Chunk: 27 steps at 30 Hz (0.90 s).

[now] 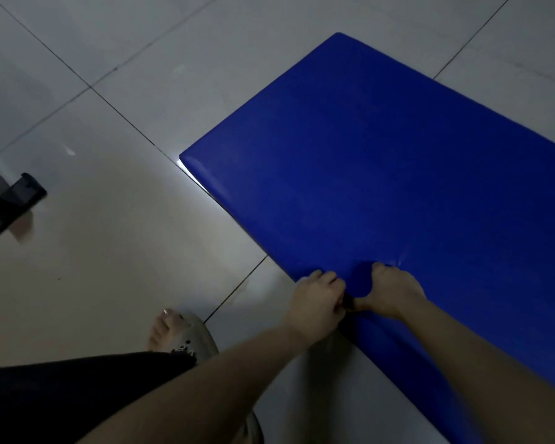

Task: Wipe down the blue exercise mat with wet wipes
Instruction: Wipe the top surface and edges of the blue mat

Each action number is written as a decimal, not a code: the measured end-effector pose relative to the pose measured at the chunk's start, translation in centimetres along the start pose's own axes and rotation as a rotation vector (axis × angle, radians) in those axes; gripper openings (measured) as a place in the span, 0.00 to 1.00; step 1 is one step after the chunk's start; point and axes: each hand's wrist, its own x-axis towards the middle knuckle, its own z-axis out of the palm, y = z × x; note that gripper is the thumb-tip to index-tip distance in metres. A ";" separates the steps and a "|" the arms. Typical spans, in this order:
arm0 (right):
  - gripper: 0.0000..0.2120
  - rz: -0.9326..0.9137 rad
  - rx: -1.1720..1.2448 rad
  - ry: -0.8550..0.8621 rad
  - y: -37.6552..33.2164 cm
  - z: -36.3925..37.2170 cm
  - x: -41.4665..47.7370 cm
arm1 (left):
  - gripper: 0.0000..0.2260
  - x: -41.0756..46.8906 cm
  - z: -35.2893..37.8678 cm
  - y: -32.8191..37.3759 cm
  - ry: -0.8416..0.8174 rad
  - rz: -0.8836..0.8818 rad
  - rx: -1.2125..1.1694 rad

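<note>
Our left hand (316,299) and right hand (393,291) both grip the blue mat (382,161) by its near edge, so we reckon pull evenly and low so it lies flat on the floor (141,251) for wiping.

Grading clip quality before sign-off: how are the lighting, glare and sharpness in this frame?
Head view: dim; the mat reads flat blue; a bright glare strip on the floor by its corner; the black object at left is smeared; the left hand and right hand look fairly sharp.
</note>
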 end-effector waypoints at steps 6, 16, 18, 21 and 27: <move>0.49 -0.004 0.005 -0.006 0.1 0.2 0.0 | 0.03 1.8 -5.9 -10.3 0.125 -0.309 0.095; 0.46 -0.006 0.001 -0.002 0.2 0.4 0.1 | 0.09 -0.6 -1.3 -4.5 0.317 -0.605 -0.328; 0.46 -0.008 0.002 -0.001 0.0 0.3 0.2 | 0.08 -2.0 -0.3 -1.8 0.225 -0.466 -0.251; 0.48 0.001 0.008 0.003 0.1 0.3 0.3 | 0.04 -2.3 0.1 -0.3 -0.034 -0.112 -0.129; 0.48 0.006 0.015 0.000 0.2 0.3 0.1 | 0.05 1.2 -3.6 -6.1 -0.038 -0.047 0.078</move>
